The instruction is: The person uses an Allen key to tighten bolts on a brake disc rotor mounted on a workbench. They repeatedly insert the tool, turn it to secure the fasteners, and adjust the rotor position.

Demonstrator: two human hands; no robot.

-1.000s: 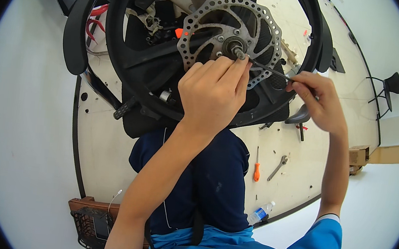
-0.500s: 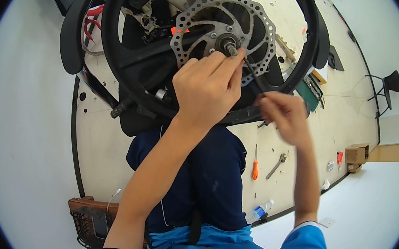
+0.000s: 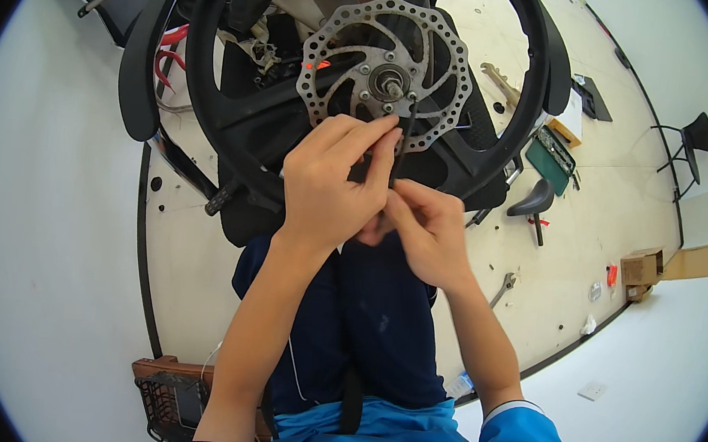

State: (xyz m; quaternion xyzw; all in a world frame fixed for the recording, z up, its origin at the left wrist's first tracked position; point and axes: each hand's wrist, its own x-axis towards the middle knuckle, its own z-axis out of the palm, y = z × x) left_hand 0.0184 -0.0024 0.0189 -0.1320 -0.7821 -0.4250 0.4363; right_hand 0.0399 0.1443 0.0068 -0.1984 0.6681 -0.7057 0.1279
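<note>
A black bicycle wheel (image 3: 210, 111) with a silver perforated brake disc (image 3: 337, 55) stands in front of me, its hub (image 3: 389, 80) facing up. My left hand (image 3: 332, 180) is just below the disc, fingertips pinched on a thin black tool (image 3: 405, 136) that reaches up to the disc's lower edge. My right hand (image 3: 430, 233) sits against the left one, its fingers closed on the tool's lower end. My dark blue trousers (image 3: 360, 325) show below both hands.
On the pale floor lie a wrench (image 3: 502, 288), a black saddle (image 3: 535, 201), a green flat box (image 3: 550, 160), a cardboard box (image 3: 641, 268) and a water bottle (image 3: 462, 383). A black chair (image 3: 691, 136) stands far right. A dark basket (image 3: 172, 396) sits by my left leg.
My right hand has come in from the right of the disc and down to meet the left hand. My left hand has dropped from the hub to below the disc.
</note>
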